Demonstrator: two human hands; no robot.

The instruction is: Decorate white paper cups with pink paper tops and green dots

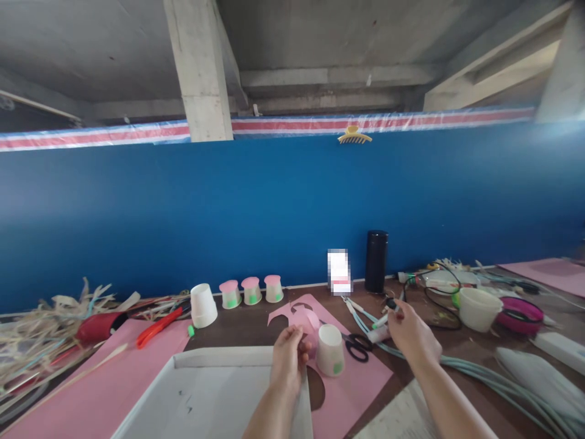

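Observation:
My left hand is closed on a curved piece of pink paper, just left of a white paper cup with a green patch. Beneath them lies a pink sheet with round cutouts, and black-handled scissors rest to the cup's right. My right hand pinches a small black object, whose kind I cannot make out. Close under its fingers is a small white tube or bottle; whether the hand touches it is unclear. Three cups with pink tops stand in a row at the back.
A white tray sits at the front left, beside pink paper and a red-handled tool. An upturned white cup is behind. A black flask, light-blue cables and a white tub occupy the right.

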